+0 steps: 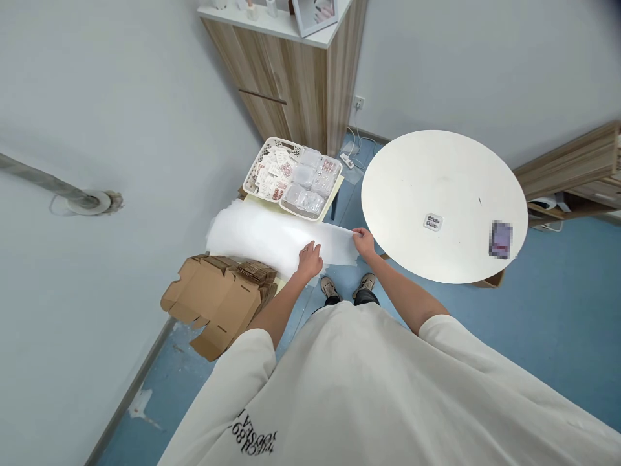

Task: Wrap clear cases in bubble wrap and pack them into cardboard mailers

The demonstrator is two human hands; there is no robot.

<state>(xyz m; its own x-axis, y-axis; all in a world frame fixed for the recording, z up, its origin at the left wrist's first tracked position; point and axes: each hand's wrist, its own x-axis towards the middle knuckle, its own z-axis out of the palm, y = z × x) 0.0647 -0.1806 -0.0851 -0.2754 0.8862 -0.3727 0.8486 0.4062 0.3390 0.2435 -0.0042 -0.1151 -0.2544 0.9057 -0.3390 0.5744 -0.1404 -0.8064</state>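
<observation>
Handling the thin, white, translucent sheet [257, 230] well seemed to call for light, even tension, since so flimsy a material would likely crease or tear under a hard tug. The right hand [363, 242] had thumb and fingers closed on the sheet's right end, near the round white table [446, 175]. The left hand [310, 260] lay at its near edge, fingers loosely spread, better placed to steady than to grip; whether they pressed down was unclear.

The sheet lay between two white perforated plastic baskets, the left one [248, 184] filled with small printed cards and the right one [310, 217] with clear packages, and a stack of flattened brown cardboard boxes [218, 294]. Those boxes crowded its near left side and the baskets its far side, so sideways slack probably risked snagging. On the table sat a small clear tray of dark pieces [433, 222].
</observation>
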